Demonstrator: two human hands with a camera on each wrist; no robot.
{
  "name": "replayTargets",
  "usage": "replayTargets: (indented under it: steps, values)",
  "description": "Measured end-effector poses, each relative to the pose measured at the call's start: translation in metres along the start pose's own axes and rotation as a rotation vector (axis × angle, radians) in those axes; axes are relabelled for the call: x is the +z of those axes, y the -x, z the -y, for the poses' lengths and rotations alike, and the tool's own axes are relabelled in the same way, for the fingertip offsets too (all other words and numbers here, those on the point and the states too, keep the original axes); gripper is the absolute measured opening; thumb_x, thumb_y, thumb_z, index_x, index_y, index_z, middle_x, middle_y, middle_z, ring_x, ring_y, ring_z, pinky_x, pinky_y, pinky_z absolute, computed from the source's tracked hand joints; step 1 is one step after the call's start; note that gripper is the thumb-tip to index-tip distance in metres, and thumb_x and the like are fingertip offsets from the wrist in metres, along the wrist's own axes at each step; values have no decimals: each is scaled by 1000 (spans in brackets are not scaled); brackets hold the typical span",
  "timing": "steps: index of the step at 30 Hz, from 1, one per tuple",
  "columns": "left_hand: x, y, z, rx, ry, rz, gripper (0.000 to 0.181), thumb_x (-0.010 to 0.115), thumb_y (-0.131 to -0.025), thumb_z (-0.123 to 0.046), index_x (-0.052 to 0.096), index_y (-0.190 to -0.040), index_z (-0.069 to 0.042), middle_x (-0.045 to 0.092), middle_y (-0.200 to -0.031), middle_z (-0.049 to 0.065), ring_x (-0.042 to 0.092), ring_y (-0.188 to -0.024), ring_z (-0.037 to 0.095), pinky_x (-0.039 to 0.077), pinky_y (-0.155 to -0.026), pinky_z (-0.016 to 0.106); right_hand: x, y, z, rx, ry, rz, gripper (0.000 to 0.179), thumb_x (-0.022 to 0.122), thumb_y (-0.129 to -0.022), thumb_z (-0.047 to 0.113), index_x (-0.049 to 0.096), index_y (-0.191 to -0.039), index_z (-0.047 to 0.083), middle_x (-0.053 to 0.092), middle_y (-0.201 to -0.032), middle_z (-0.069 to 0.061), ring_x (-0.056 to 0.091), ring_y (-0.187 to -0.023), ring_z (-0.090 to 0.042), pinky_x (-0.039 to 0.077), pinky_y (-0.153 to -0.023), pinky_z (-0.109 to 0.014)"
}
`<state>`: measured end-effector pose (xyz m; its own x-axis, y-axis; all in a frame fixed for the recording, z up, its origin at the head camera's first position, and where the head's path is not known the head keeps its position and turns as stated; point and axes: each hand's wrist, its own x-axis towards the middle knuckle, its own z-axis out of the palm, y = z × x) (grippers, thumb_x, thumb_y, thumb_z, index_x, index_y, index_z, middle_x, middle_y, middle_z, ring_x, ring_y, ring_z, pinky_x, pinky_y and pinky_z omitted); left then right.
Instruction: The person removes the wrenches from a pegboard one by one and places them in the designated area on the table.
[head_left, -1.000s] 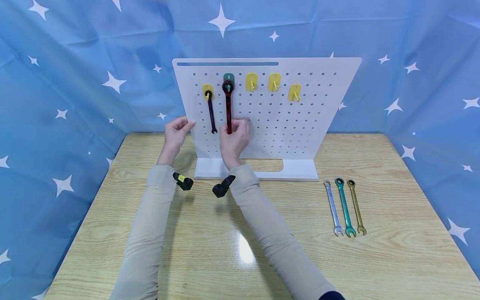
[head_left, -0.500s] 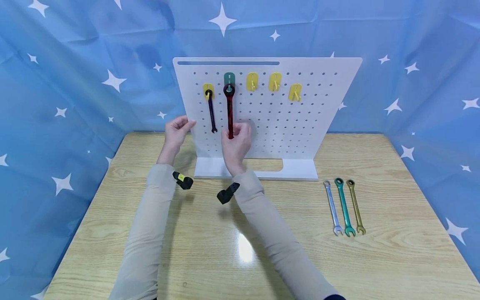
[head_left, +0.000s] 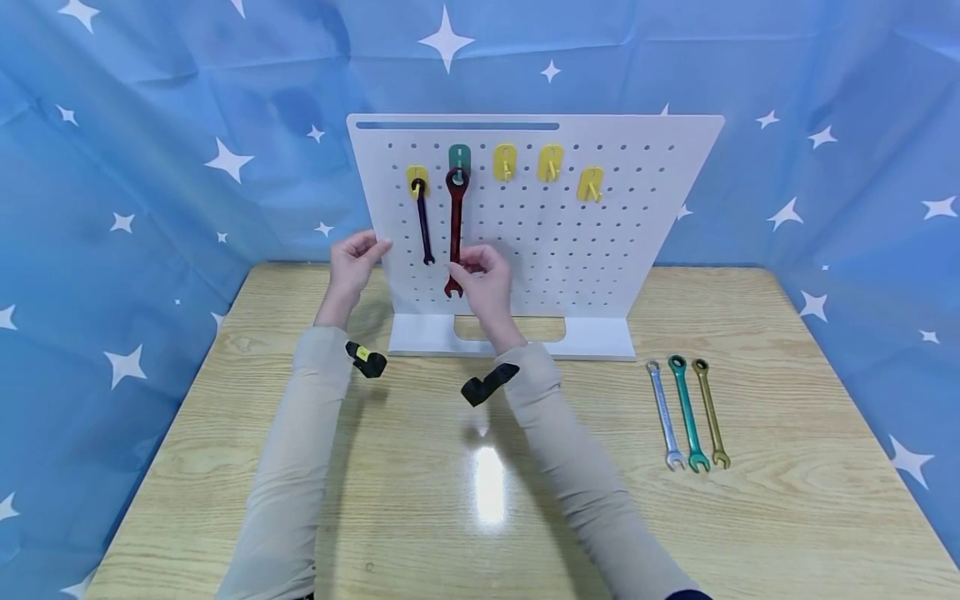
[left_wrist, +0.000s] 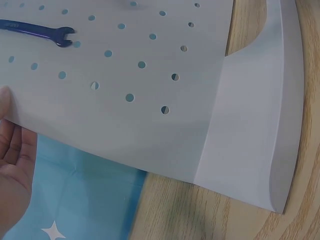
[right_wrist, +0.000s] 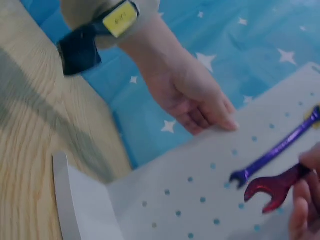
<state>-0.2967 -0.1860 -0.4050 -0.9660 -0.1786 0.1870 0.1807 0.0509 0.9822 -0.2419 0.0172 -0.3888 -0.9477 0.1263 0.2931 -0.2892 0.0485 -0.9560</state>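
Observation:
My left hand grips the left edge of a white pegboard, thumb in front and fingers behind, as the left wrist view also shows. My right hand pinches the lower shank of a red combination wrench. The wrench's ring end is at the green hook near the board's top, and its open end points down below my fingers. To its left a smaller purple wrench hangs by its ring from a yellow hook.
Right of the green hook, several yellow hooks carry no tool. A silver-blue wrench, a green wrench and a bronze wrench lie side by side on the wooden table. A blue star-patterned cloth hangs behind.
My right hand has shifted right and slightly down along the red wrench, whose lower open end now shows and leans slightly left. My left hand has stayed on the board's edge.

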Motion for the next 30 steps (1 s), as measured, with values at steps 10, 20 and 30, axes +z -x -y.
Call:
replayTargets:
  steps: [10, 20, 30]
  values:
    - [-1, 0, -1, 17, -20, 19, 8, 70, -84, -10, 73, -84, -17, 64, -70, -10, 52, -70, 8, 40, -65, 22, -19, -9, -10, 26, -79, 204, 16, 66, -86, 1, 63, -98, -9, 65, -89, -9, 53, -71, -8, 45, -64, -20]
    - [-2, 2, -2, 13, -39, 22, 4, 70, -85, -11, 72, -87, -13, 64, -71, -10, 52, -72, 8, 41, -69, 26, -29, -5, -4, 45, -120, 294, 17, 63, -88, 1, 63, -101, -9, 63, -88, -5, 57, -75, -11, 50, -69, -24]
    - [-1, 2, 2, 46, -65, 17, 6, 70, -85, -12, 72, -87, -17, 62, -70, -12, 50, -71, 7, 39, -65, 21, -34, 5, 6, 13, -244, 338, 9, 62, -85, -7, 61, -93, -12, 63, -79, -2, 58, -68, -10, 51, -65, -24]
